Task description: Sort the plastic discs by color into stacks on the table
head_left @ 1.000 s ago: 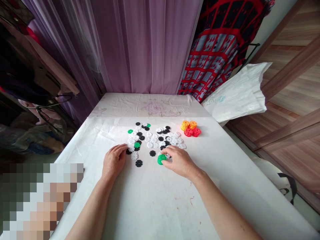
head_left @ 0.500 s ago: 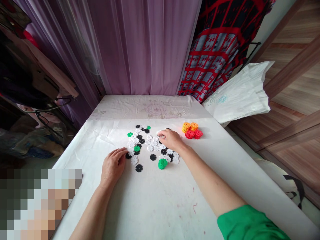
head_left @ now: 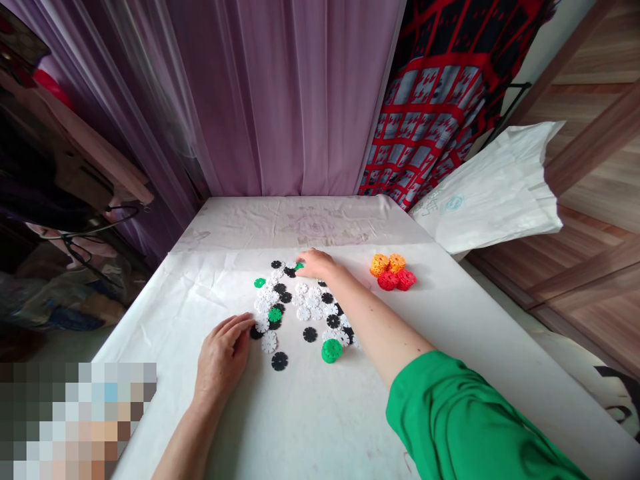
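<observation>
Black, white and green notched plastic snowflake discs lie in a loose spread on the table. My right hand (head_left: 316,264) reaches over to the far edge of the spread, its thumb and fingertips around a green disc (head_left: 299,266). On the near left, my left hand (head_left: 225,350) rests on the tabletop with its fingers loosely stretched out, fingertips at a black disc (head_left: 257,332) beside white ones. Another green disc (head_left: 275,315) lies on the white discs (head_left: 265,303). A small green stack (head_left: 331,351) stands at the near right of the spread. My right forearm hides some discs.
Orange stacks (head_left: 380,265) and red stacks (head_left: 388,280) stand together on the right of the table (head_left: 300,427). A white bag (head_left: 495,190) leans at the right table edge. Purple curtains (head_left: 290,100) hang behind, and clothes (head_left: 75,133) hang at the left.
My right hand has moved left and away from me, from the right-hand discs to the green disc at the far edge. My left hand stays by the same discs. The view has shifted slightly.
</observation>
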The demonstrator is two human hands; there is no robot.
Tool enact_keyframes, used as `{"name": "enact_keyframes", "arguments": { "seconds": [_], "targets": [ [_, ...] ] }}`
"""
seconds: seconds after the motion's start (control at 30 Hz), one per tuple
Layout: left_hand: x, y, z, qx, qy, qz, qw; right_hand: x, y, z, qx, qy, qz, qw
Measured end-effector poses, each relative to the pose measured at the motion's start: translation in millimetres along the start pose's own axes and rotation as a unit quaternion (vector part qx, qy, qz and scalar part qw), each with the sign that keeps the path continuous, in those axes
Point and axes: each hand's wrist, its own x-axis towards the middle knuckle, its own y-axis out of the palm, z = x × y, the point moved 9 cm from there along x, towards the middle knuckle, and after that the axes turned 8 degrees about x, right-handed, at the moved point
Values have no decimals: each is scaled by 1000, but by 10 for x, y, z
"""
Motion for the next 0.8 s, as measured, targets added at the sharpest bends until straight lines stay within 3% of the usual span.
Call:
{"name": "enact_keyframes", "arguments": {
  "seconds": [0.33, 0.53, 0.63, 0.8],
  "targets": [
    [12, -21, -29, -2, -1, 2, 1000, -148, 46, 30, -26, 8, -28, 999],
    [19, -17, -31, -8, -2, 1, 1000, -294, -77, -29, -13, 8, -35, 999],
    [15, -1, -16, -9, -5, -1, 1000, -640, -151, -105, 31, -6, -60, 998],
    [14, 6, -17, -8, -5, 1, 1000, -1530, -126, -122, 205, -73, -70, 974]
  ]
}}
